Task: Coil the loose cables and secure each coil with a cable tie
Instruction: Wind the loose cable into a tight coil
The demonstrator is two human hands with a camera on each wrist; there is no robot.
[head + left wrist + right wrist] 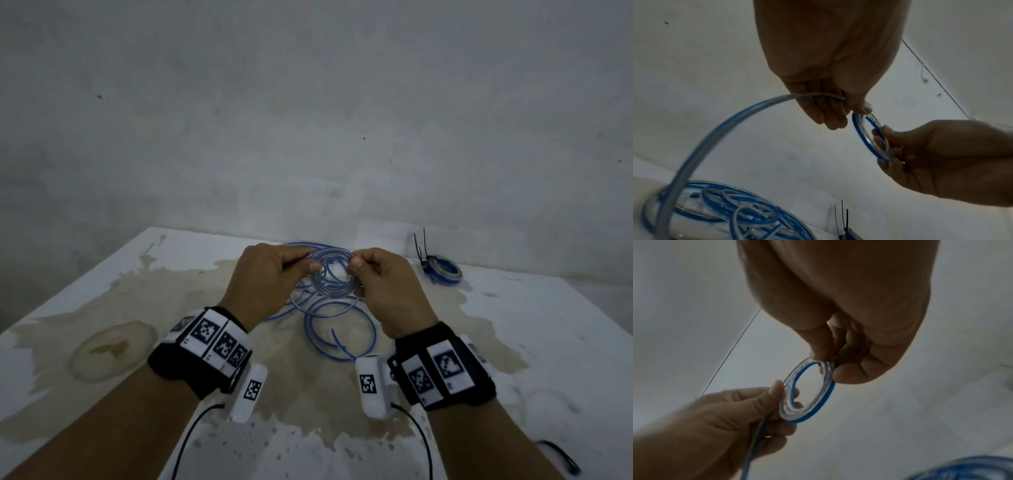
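**Hidden, cropped and blurred parts**

In the head view the left hand (pixel 263 277) and right hand (pixel 383 287) cover both sides of the small coil (pixel 334 274), hiding the fingertips beneath. The loose cable (pixel 701 146) smears into blur in the left wrist view. The finished coil (pixel 970 470) is cut by the right wrist picture's bottom edge. The cable ties (pixel 420 246) are too small to count.

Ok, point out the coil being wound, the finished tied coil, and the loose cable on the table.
coil being wound (pixel 807 392), right wrist view, on its blue rim.
finished tied coil (pixel 445 272), head view, on its ring.
loose cable (pixel 339 329), head view, on a loop lying on the table.
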